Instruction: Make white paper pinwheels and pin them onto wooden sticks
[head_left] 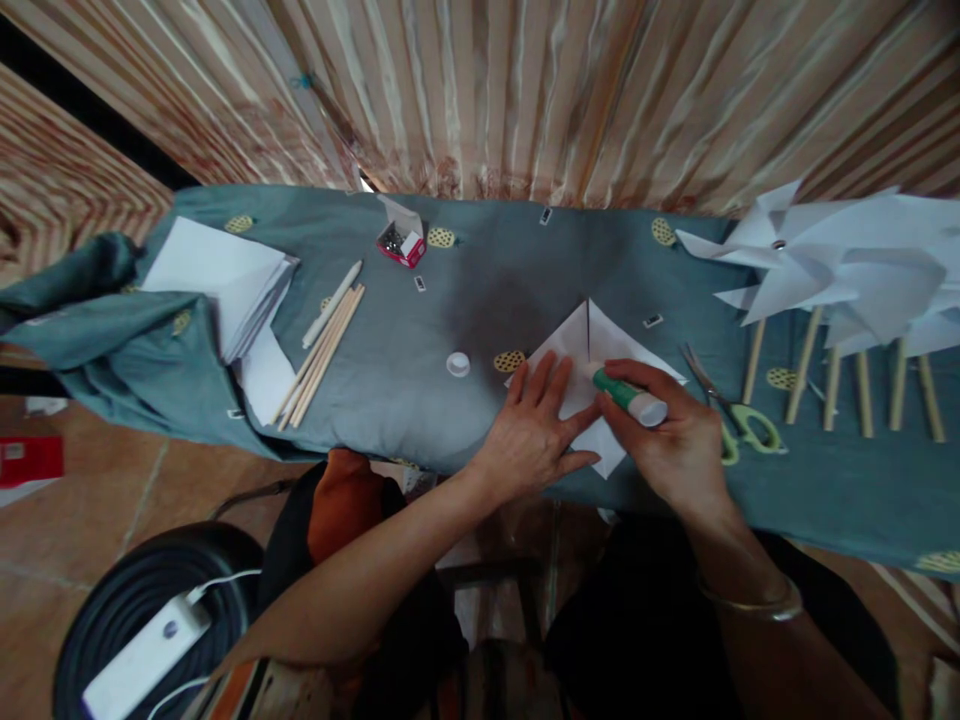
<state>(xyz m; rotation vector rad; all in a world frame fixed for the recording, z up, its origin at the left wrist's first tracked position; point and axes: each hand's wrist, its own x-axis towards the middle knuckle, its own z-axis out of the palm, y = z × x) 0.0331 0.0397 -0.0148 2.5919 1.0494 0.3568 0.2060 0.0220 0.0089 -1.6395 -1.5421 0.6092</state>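
A white paper square (632, 345) with a slit running in from its far corner lies on the cloth before me. My left hand (531, 425) rests flat on its left part, fingers spread. In my right hand (667, 430) is a glue stick (628, 393) with a green label, tilted so that its tip meets the paper near the middle, close to the inner end of the slit. Its white cap (458, 364) sits apart, left of the paper. Just right of my right hand lie scissors (739, 410) with light green handles. Parts of the paper are hidden under both hands.
White paper pinwheels (840, 255) on wooden sticks lie at the right. At the left are a stack of white paper (217, 270), several wooden sticks (330, 355) and a white pencil-like stick (332, 304). A small open red box (403, 240) of metal pins stands toward the back.
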